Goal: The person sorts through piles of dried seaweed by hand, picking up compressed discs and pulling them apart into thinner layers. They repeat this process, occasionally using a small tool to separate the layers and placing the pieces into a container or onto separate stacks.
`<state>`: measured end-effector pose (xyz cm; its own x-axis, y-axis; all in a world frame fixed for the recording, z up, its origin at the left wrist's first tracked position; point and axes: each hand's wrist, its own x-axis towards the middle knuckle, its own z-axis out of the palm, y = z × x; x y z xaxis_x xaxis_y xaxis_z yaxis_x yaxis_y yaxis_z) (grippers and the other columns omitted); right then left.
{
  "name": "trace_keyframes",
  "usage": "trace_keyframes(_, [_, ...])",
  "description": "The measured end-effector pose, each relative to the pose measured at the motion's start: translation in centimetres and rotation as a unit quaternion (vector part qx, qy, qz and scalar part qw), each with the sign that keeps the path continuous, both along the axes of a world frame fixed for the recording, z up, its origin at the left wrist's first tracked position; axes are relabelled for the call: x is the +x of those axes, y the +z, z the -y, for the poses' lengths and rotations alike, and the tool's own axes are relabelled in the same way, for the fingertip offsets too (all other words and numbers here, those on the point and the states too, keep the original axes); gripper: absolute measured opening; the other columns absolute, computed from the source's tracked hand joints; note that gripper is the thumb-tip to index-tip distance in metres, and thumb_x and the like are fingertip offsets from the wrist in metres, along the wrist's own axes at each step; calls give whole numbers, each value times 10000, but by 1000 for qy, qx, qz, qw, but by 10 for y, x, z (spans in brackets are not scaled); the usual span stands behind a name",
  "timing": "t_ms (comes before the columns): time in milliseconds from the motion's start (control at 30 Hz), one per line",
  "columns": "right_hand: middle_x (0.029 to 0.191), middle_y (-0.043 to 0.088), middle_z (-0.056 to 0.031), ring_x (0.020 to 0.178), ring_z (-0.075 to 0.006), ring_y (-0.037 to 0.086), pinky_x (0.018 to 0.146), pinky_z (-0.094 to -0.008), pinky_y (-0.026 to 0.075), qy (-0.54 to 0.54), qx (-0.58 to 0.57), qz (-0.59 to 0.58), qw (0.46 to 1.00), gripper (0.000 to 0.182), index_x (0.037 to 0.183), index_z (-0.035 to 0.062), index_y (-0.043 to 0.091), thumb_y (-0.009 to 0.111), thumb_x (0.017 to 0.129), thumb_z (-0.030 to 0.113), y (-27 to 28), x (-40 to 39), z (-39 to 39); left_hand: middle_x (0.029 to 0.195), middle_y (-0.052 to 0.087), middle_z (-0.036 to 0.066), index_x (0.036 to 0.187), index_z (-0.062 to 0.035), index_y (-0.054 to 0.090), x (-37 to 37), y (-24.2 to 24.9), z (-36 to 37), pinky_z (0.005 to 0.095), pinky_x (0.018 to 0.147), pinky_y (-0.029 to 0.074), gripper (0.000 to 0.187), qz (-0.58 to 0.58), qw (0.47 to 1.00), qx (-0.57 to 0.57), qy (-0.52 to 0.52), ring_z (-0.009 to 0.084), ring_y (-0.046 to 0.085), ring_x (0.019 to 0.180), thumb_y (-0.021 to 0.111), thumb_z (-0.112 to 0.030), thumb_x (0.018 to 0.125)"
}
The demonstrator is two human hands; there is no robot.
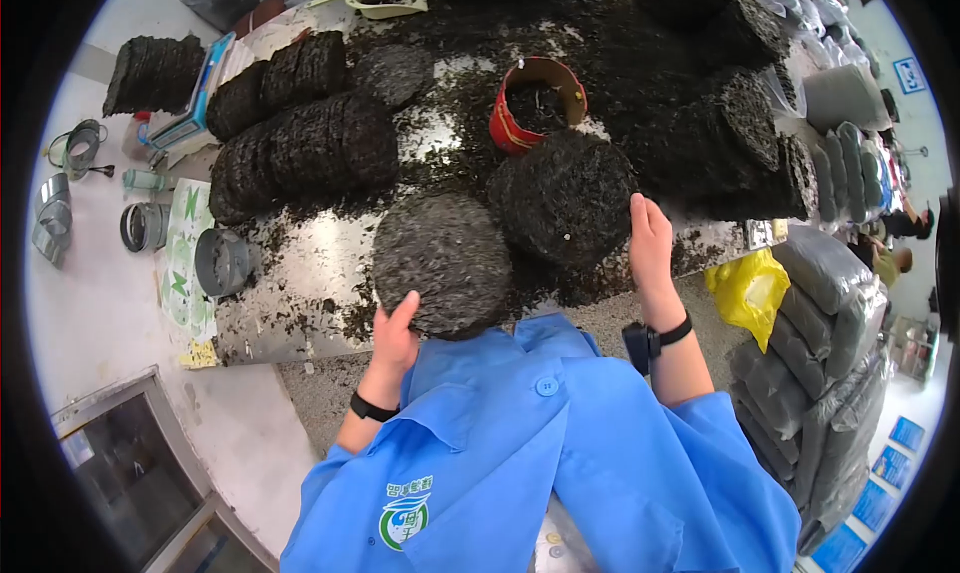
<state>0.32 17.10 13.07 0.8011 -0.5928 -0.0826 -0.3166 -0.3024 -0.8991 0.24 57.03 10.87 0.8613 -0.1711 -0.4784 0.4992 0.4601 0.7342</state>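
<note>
Two round dark pressed cakes are handled just below the red tin (535,101) on the littered counter (300,283): the nearer cake (440,263) is cupped from beneath by the left hand (395,338), seemingly for support, while the second cake (565,198) is steadied by the flat, spread right hand (650,238).

A tea-processing workshop: a steel worktable (300,293) strewn with loose dark leaf, stacks of pressed round cakes (300,148) at the far left (dozens of them), bagged goods (820,323) piled at right.
</note>
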Motion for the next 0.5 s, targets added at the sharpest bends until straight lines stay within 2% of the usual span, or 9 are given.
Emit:
trace_keyframes(33, [746,511,-24,682,-138,436,640,-314,411,-4,-2,-2,1000,282,925,-25,613,588,1062,221,-2,-6,7,1340,639,113,1417,-14,524,0,4,-1,440,1061,507,406,-5,1000,2,1,260,631,1212,576,-89,1021])
trace_keyframes(100, [899,584,-51,764,-140,525,711,-312,474,-25,-181,57,981,234,1086,-5,652,654,1023,220,-4,-13,14,1347,636,112,1420,-16,521,1,11,-3,443,1064,505,410,-12,1000,5,2,260,627,1219,577,-92,1021])
trace_keyframes(133, [899,584,-51,764,-140,525,711,-312,474,-25,-181,54,982,234,1086,-5,652,654,1023,220,-5,-20,12,1338,640,113,1410,-13,527,1,12,-4,442,1046,520,399,-23,1000,-2,9,257,634,1210,583,-91,1023])
trace_keyframes(200, [1045,611,-78,849,-150,578,773,-308,510,-22,-149,32,988,313,1221,14,639,711,981,200,-2,-40,1,1330,645,115,1399,-11,534,0,18,2,442,1028,535,388,-38,999,-8,10,254,641,1202,589,-91,1024])
trace_keyframes(267, [1082,613,-79,876,-131,585,797,-287,520,-3,-89,17,996,330,1239,10,624,717,981,192,-1,-53,-17,1340,639,124,1402,-4,530,13,28,20,455,1023,538,384,-42,995,-84,30,266,640,1208,573,-96,1031])
trace_keyframes(333, [1212,631,-109,1033,-173,642,901,-345,554,45,213,6,976,368,1300,9,586,698,993,178,-4,-59,-31,1344,639,121,1399,9,530,31,38,51,447,1037,528,380,-39,995,-87,37,255,630,1225,565,-115,1042])
trace_keyframes(400, [1332,620,-136,1192,-253,638,1015,-449,546,100,520,94,843,401,1354,5,544,672,1003,149,16,-46,-59,1359,632,115,1405,8,529,52,46,84,431,1049,509,393,21,994,-93,-62,228,617,1242,582,-144,1047])
trace_keyframes(467, [1364,606,-142,1229,-283,622,1054,-491,521,48,568,107,814,428,1386,6,524,653,1012,171,28,-28,-75,1373,629,111,1404,4,536,65,53,126,401,1039,506,407,30,984,-98,-144,209,607,1257,609,-168,1042])
trace_keyframes(500, [1396,593,-148,1266,-313,606,1092,-533,495,4,613,118,782,456,1417,6,504,634,1022,192,29,-18,-73,1263,660,72,1352,-3,562,69,61,149,341,944,529,365,24,987,-86,-137,170,634,1133,620,-188,1043])
